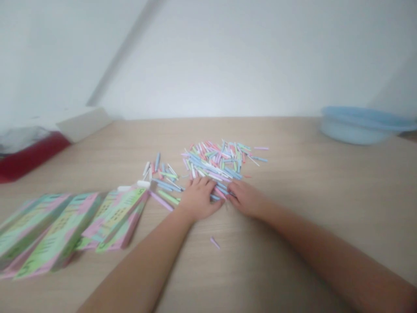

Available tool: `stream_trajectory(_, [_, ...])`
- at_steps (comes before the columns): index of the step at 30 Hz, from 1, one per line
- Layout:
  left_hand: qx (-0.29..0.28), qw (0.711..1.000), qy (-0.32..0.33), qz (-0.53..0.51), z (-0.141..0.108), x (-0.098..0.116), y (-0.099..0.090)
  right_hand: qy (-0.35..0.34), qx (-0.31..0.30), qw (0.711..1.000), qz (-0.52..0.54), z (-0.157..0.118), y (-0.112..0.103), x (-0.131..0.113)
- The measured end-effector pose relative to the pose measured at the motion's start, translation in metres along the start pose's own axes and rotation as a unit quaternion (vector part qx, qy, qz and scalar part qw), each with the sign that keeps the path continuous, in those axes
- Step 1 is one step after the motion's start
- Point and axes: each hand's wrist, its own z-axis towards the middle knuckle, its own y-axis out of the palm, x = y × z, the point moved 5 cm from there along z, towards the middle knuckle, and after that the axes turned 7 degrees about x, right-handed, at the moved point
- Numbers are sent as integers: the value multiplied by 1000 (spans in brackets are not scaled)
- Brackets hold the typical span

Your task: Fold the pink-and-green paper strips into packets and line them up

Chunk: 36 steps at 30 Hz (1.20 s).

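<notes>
A heap of thin pastel sticks in blue, pink, green, purple and white lies mid-table. My left hand rests palm down at the near edge of the heap, its fingers spread over some sticks. Right beside it, my right hand has its fingers curled at the ends of blue and pink sticks; whether it grips any is blurred. A smaller group of sticks lies left of the heap. One short purple piece is on the table nearer to me.
Flat, colourful printed packs overlap at the left. Behind them are a dark red object and a cream box. A light blue basin stands at the back right, and a pale wall rises behind the wooden table.
</notes>
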Motion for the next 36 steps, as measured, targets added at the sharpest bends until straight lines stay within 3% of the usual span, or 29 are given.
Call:
stream_trajectory(8, [-11, 1000, -10, 8, 1, 2, 0, 6, 0, 998, -61, -18, 0, 13])
stream_trajectory(14, [14, 999, -6, -35, 2, 0, -1, 43, 62, 996, 49, -14, -19, 18])
stream_trajectory(17, [56, 997, 1, -62, 4, -1, -5, 104, 58, 985, 123, -14, -38, 29])
stream_trajectory(20, [62, 994, 14, -90, 4, -1, -9, 175, -23, 954, 240, -20, -52, 40])
stream_trajectory(23, [43, 990, 26, -130, 4, 2, -12, 204, -78, 914, 342, -28, -63, 43])
stream_trajectory(26, [29, 984, 48, -167, 5, 7, -15, 240, -83, 874, 414, -32, -65, 45])
stream_trajectory(33, [15, 982, 69, -174, 6, 12, -15, 282, -67, 799, 528, -29, -34, 51])
stream_trajectory(36, [11, 985, 65, -160, 6, 10, -11, 292, -63, 773, 560, -29, -33, 58])
